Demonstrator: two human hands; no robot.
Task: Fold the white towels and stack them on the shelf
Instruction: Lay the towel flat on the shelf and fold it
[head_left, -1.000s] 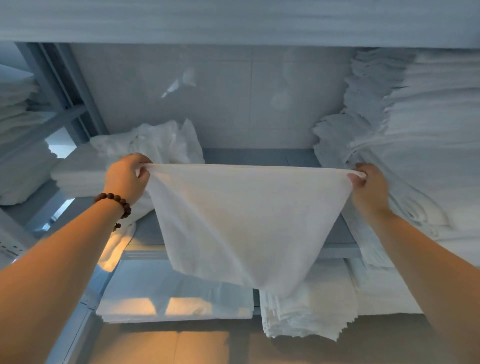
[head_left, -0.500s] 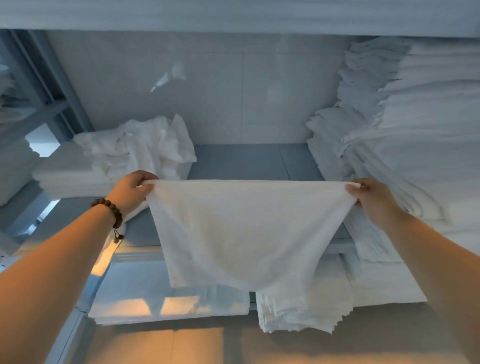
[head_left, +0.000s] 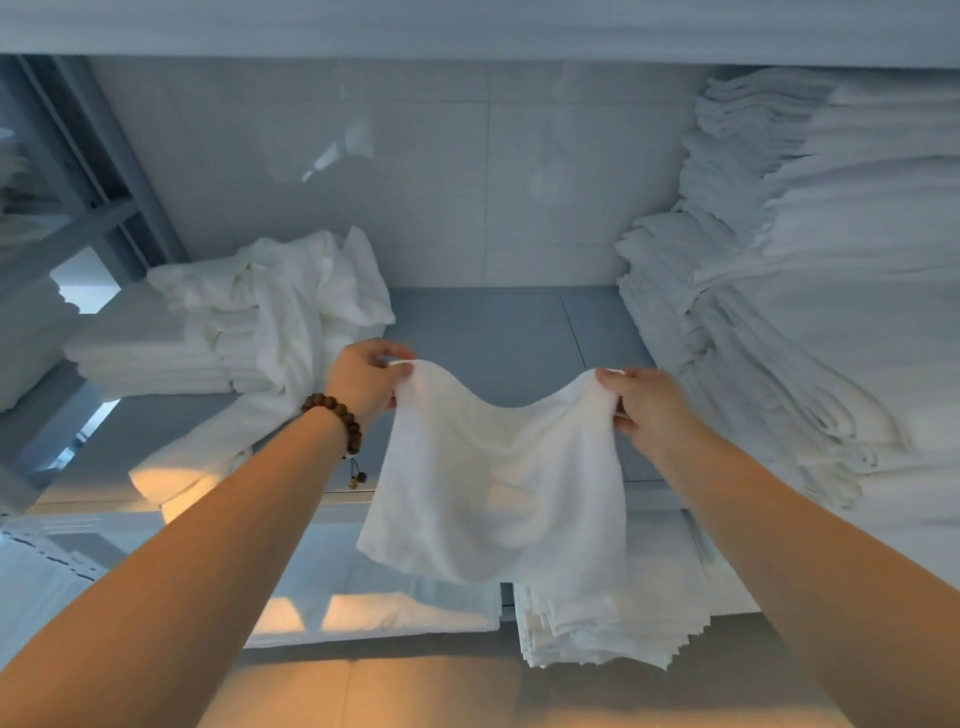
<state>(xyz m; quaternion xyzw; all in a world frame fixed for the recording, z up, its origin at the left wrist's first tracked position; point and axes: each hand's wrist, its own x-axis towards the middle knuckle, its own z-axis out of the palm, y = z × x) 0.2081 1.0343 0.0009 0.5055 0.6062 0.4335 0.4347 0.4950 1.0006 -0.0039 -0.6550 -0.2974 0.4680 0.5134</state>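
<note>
Linen storeroom, seen from my remote feed: both hands hold one white towel in the air, just in front of the front edge of a grey metal shelf. The left hand, with a brown bead bracelet on its wrist, pinches one top corner between thumb and fingers. The right hand grips the other top corner with curled fingers. The towel's top edge sags in a dip between them, and the rest hangs down over part of the level below.

On the shelf level behind the towel, a heap of crumpled towels lies at the left, partly on a low stack of folded linen, with one piece trailing over the edge. At the right a tall stack of folded towels rises nearly to the board above. Grey board shows between the two, backed by a pale tiled wall. On the level below I make out flat folded linen to the left and a thick pile of thin folded cloths to the right, its edges ragged.

Against the frame from half a second ago, the hands have come much closer together. Then the top edge ran straight and taut across most of the gap between the stacks; now it droops and the cloth bunches in soft folds.
</note>
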